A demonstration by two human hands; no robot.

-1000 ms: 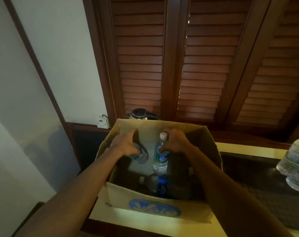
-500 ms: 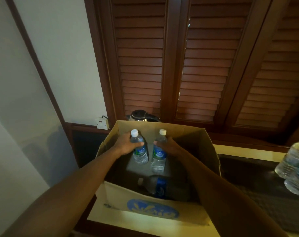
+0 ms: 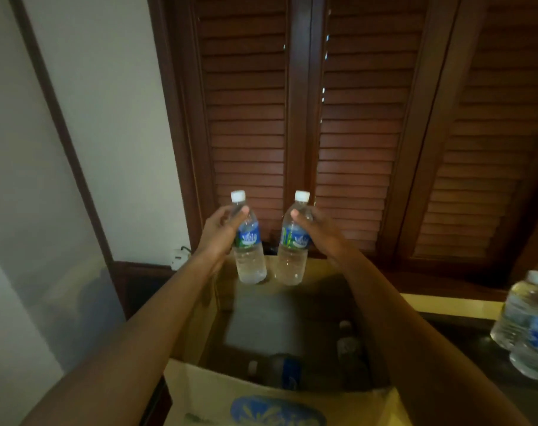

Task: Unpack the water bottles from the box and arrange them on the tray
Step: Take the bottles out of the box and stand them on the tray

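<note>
My left hand (image 3: 220, 233) grips a clear water bottle (image 3: 250, 258) with a white cap and blue label, held upright above the far side of the open cardboard box (image 3: 218, 392). My right hand (image 3: 318, 232) grips a second, matching bottle (image 3: 290, 259) right beside the first. Both bottles hang above the box's rim. Inside the dark box another bottle (image 3: 284, 368) lies on its side, and one more (image 3: 347, 342) shows dimly at the right. A dark tray (image 3: 464, 342) lies to the right of the box and carries two bottles (image 3: 529, 327) at the frame's edge.
Brown louvred wooden shutters (image 3: 347, 133) fill the wall behind. A white wall socket (image 3: 178, 256) sits at the left of the box. The pale counter edge (image 3: 446, 302) runs behind the tray. A white wall stands on the left.
Both hands have lifted their bottles straight up out of the box, from down inside it to above its far rim. The view has tilted slightly downward and closer.
</note>
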